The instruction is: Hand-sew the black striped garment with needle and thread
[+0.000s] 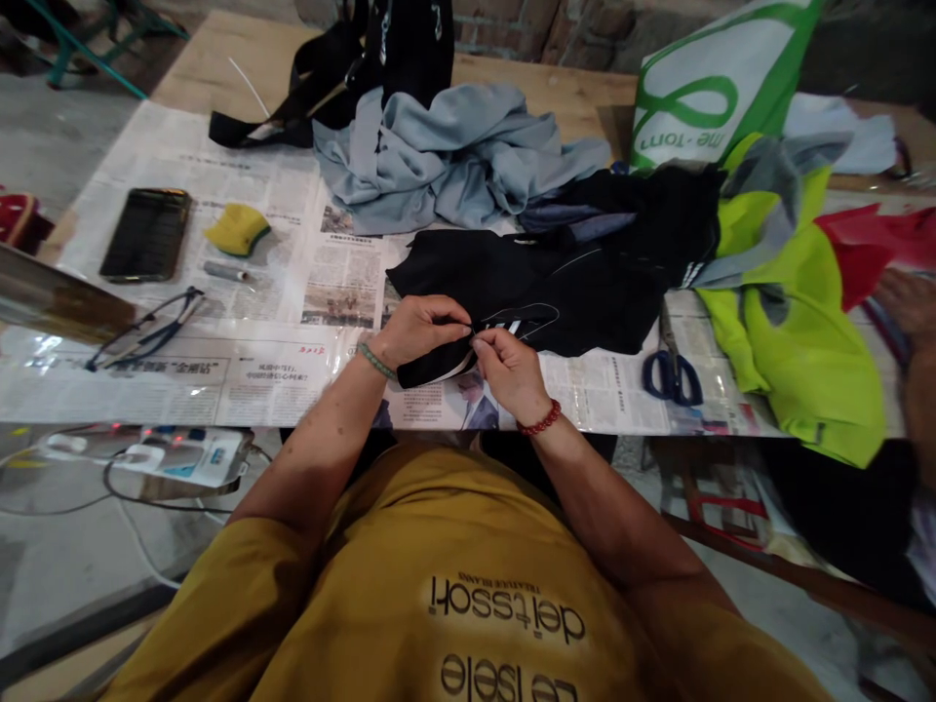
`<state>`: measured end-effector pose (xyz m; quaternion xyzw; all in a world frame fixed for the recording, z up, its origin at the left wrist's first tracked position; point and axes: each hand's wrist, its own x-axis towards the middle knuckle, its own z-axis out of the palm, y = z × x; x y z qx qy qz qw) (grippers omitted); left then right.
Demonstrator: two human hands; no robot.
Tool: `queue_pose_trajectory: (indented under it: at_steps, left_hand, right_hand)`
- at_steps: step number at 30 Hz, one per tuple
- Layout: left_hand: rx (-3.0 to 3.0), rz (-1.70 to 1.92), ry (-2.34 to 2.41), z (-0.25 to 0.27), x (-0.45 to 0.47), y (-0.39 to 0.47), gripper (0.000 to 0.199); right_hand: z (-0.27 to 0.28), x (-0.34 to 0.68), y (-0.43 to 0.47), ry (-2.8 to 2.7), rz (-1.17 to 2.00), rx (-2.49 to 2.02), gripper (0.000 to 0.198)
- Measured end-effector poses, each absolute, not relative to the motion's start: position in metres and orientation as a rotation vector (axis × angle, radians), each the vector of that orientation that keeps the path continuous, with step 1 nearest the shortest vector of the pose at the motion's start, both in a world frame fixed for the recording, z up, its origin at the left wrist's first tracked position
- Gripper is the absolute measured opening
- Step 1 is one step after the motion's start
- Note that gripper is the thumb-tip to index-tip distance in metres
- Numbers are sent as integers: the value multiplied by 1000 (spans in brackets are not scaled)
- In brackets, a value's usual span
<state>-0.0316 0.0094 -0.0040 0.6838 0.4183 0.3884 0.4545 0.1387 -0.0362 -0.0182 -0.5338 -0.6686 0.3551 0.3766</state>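
My left hand (420,336), with a green bead bracelet at its wrist, is closed in a pinch on the black garment (468,268). My right hand (512,370), wearing red beads, pinches right beside it, the fingertips of both hands almost touching. White stripes (504,328) show on the cloth by my fingers. A thin pale thread (557,312) loops over the garment to the right of the pinch. Whether a needle sits between the fingertips is too small to tell. The garment lies spread on the newspaper-covered table (278,375).
Blue-handled scissors (673,377) lie to the right, near a yellow-green garment (797,331). Grey cloth (468,151) is heaped behind. Leftward are a phone (146,234), a yellow sponge (238,229), glasses (150,331) and a tumbler (62,292). Another person's hand (907,302) shows far right.
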Motion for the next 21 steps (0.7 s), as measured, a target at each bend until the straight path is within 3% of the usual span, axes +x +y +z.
queue_pose_trajectory:
  at_steps: [9, 17, 21]
  left_hand:
    - [1909, 977, 1035, -13, -27, 11, 6]
    - [1889, 1082, 1106, -12, -27, 13, 7]
    - [1902, 1071, 1054, -13, -24, 12, 8]
  right_hand:
    - [-29, 134, -25, -1683, 834, -1373, 15]
    - [-28, 133, -26, -1532, 1018, -1334, 13]
    - [-23, 130, -21, -1580, 907, -1347, 11]
